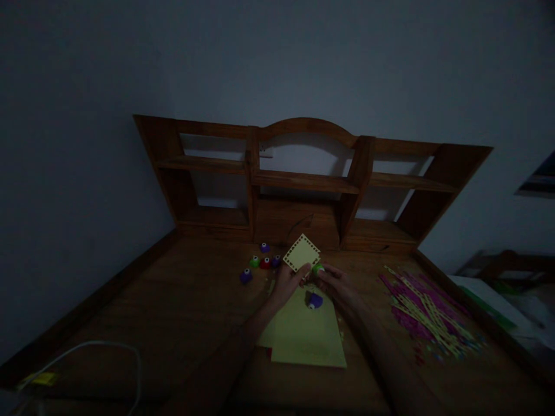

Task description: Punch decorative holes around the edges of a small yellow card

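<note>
1. Apparently at the edge-punching step, judging by rows of small holes along several edges of the pale yellow card, held raised above the wooden desktop.
2. Gripped by the left hand at the card's near side, with thumb pressed across the face.
3. Held in the right hand, with fingers bent round it: a green craft punch, brought up to the card's right-hand corner. Cannot tell, in dim light, whether slotted over the edge or merely touching.
4. Found beneath both hands: a larger yellow sheet, with a purple craft punch resting on top.
5. Noted left of the card: a loose group of spare punches, including a red punch and a second green punch.
6. Noted at far right: yellow paper strips heaped over pink scraps.
7. As judged, next move calls for seating the punch squarely on any unpunched margin, matching existing spacing, then squeezing while keeping the card flat and steady.
</note>
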`<state>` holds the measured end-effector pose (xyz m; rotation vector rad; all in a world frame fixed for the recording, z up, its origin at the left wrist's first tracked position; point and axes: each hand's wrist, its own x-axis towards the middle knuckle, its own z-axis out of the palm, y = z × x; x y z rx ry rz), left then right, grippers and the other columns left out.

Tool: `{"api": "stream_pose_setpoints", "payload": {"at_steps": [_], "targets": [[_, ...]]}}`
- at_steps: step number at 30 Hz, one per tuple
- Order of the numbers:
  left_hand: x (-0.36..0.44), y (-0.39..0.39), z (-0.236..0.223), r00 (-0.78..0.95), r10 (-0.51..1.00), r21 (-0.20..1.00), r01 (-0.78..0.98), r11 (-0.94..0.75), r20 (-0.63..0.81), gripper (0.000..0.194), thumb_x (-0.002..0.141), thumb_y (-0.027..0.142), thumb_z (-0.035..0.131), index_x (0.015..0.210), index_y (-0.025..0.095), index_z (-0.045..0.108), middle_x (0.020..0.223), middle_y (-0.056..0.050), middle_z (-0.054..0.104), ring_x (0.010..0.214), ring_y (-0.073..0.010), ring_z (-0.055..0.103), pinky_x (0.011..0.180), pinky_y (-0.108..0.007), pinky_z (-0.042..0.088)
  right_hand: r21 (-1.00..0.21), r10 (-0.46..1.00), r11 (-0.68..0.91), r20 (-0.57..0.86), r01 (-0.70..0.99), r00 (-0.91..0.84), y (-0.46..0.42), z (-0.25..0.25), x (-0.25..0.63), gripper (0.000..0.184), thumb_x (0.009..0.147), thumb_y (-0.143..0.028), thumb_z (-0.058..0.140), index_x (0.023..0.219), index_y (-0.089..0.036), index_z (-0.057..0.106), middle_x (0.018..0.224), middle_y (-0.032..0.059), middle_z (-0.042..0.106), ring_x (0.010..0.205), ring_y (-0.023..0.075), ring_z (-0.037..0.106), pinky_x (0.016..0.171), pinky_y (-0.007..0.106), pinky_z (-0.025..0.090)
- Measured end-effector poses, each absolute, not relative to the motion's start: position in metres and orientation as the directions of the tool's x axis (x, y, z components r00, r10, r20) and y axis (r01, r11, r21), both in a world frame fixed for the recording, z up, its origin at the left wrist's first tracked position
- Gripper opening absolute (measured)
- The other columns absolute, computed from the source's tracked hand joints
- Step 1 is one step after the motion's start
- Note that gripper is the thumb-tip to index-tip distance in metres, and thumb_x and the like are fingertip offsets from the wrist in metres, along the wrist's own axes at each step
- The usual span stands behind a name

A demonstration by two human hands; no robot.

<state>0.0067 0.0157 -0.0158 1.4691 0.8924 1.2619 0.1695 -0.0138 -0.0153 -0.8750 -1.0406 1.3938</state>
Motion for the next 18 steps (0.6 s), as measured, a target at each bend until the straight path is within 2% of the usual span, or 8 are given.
{"api": "stream_pose_setpoints", "payload": {"at_steps": [4, 10, 12, 15, 18], "targets": [[0.0075, 0.0193, -0.0225, 0.206, 0.933, 0.956, -0.077, -0.284, 0.294, 0.039, 0.081, 0.049, 0.057, 0.096, 0.013, 0.063, 0.079, -0.006, 0.066, 0.057, -0.0134, 0.055, 0.049, -0.023, 0.043, -0.945, 0.997, 0.028, 0.051, -0.327, -0.063, -0.0103, -0.0203, 0.171, 0.031, 0.067, -0.035, 0.08, 0.092, -0.018, 0.071, 0.068, 0.0005, 0.063, 0.054, 0.01, 0.05, 0.052, 0.023, 0.038], [0.0071, 0.0181, -0.0208, 0.216, 0.934, 0.958, -0.102, -0.268, 0.284, 0.042, 0.08, 0.047, 0.06, 0.107, 0.015, 0.06, 0.096, -0.009, 0.067, 0.061, -0.0144, 0.058, 0.05, -0.023, 0.045, -0.949, 1.0, 0.013, 0.021, -0.314, -0.022, -0.0064, -0.0243, 0.1721, 0.03, 0.069, -0.039, 0.078, 0.088, -0.017, 0.069, 0.061, -0.0003, 0.059, 0.051, 0.0099, 0.048, 0.048, 0.022, 0.034], [0.0074, 0.0164, -0.0193, 0.223, 0.937, 0.962, -0.109, -0.249, 0.267, 0.04, 0.08, 0.046, 0.06, 0.105, 0.015, 0.06, 0.093, -0.008, 0.067, 0.06, -0.0141, 0.057, 0.049, -0.023, 0.044, -0.949, 1.0, 0.011, 0.018, -0.315, -0.019, -0.0067, -0.0229, 0.1715, 0.03, 0.069, -0.039, 0.078, 0.087, -0.017, 0.069, 0.059, -0.0007, 0.059, 0.05, 0.0097, 0.047, 0.047, 0.022, 0.032], [0.0079, 0.0133, -0.0164, 0.233, 0.939, 0.967, -0.1, -0.236, 0.253, 0.033, 0.081, 0.046, 0.059, 0.093, 0.015, 0.062, 0.079, -0.005, 0.065, 0.058, -0.0132, 0.055, 0.049, -0.022, 0.043, -0.948, 0.999, 0.034, 0.045, -0.318, -0.026, -0.0093, -0.0193, 0.1701, 0.029, 0.069, -0.037, 0.078, 0.087, -0.017, 0.069, 0.06, -0.0007, 0.059, 0.051, 0.0096, 0.048, 0.048, 0.022, 0.034], [0.0077, 0.0107, -0.013, 0.238, 0.939, 0.969, -0.061, -0.239, 0.247, 0.033, 0.083, 0.047, 0.056, 0.078, 0.015, 0.061, 0.065, -0.002, 0.061, 0.054, -0.013, 0.053, 0.051, -0.023, 0.042, -0.947, 0.996, 0.033, 0.057, -0.32, -0.066, -0.0127, -0.0166, 0.1688, 0.028, 0.068, -0.032, 0.079, 0.09, -0.018, 0.069, 0.073, 0.0016, 0.064, 0.059, 0.0107, 0.053, 0.055, 0.022, 0.039]]}}
